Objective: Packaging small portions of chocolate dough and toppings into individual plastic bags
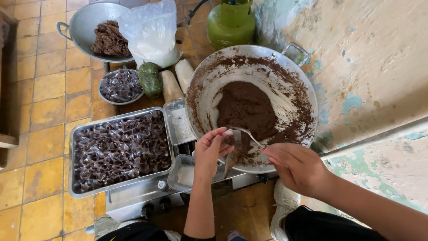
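Observation:
A large metal wok (298, 85) holds a mound of dark brown paste (246, 109). Over its near rim, my left hand (209, 149) pinches a small clear plastic wrapper (232, 147) with brown paste in it. My right hand (295, 166) grips a metal spoon (246, 134), whose bowl touches the wrapper at my left fingertips. To the left, a rectangular steel tray (75, 151) is full of several small wrapped dark pieces.
A round plate (120, 85) of wrapped pieces, a basin (80, 24) of brown paste, a clear plastic bag (151, 31), a green fruit (150, 79) and two pale roots (171, 85) lie behind the tray. A green gas cylinder (231, 22) stands at the back beside a peeling wall (379, 58).

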